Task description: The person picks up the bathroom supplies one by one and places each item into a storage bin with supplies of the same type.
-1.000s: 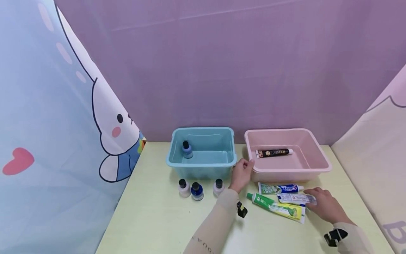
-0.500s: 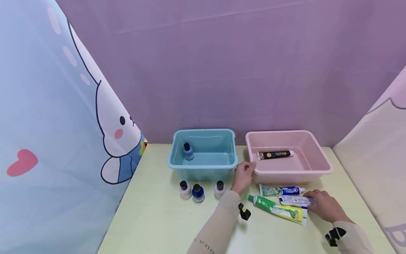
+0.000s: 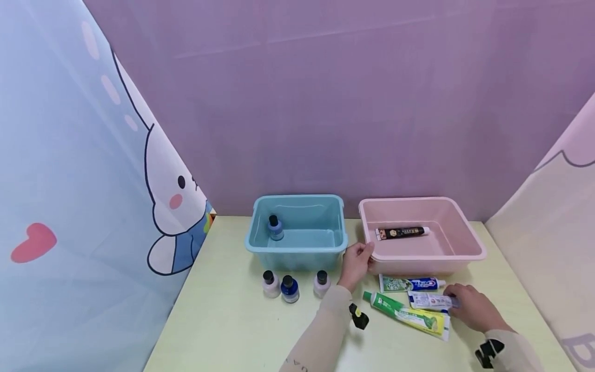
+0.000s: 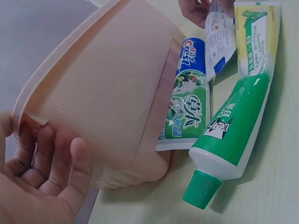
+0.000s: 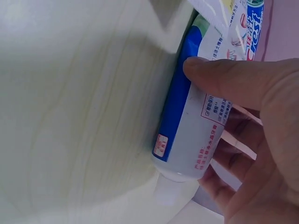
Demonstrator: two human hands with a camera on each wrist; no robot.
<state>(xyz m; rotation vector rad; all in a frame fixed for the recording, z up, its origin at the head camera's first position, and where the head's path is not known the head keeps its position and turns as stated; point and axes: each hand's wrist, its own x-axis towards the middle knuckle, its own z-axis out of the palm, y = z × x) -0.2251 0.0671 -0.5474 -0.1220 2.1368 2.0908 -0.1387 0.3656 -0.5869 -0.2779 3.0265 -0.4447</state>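
My left hand (image 3: pixel 355 266) holds the front left corner of the pink bin (image 3: pixel 427 257), its fingertips hooked under the rim in the left wrist view. A white toothpaste tube (image 5: pixel 196 116) with a blue edge is in my right hand (image 3: pixel 474 307), between thumb and fingers near the capped end. Behind that tube lies a green and blue Crest toothpaste tube (image 3: pixel 409 283), along the bin's front wall. A green and yellow toothpaste tube (image 3: pixel 413 316) lies in front, its green cap pointing left. Inside the pink bin rests a black tube (image 3: pixel 402 233) with a white cap.
Left of the pink bin stands a blue bin (image 3: pixel 297 250) with a small black-capped bottle (image 3: pixel 276 230) inside. In front of it are a dark blue bottle (image 3: pixel 290 292) and two pale bottles, one (image 3: pixel 271 285) left and one (image 3: pixel 321 285) right. A purple cloth (image 3: pixel 325 103) hangs behind.
My right fingers now cover more of the white tube's right end, and its printed face has turned. The left hand stays at the pink bin's corner. The head view has shifted slightly.
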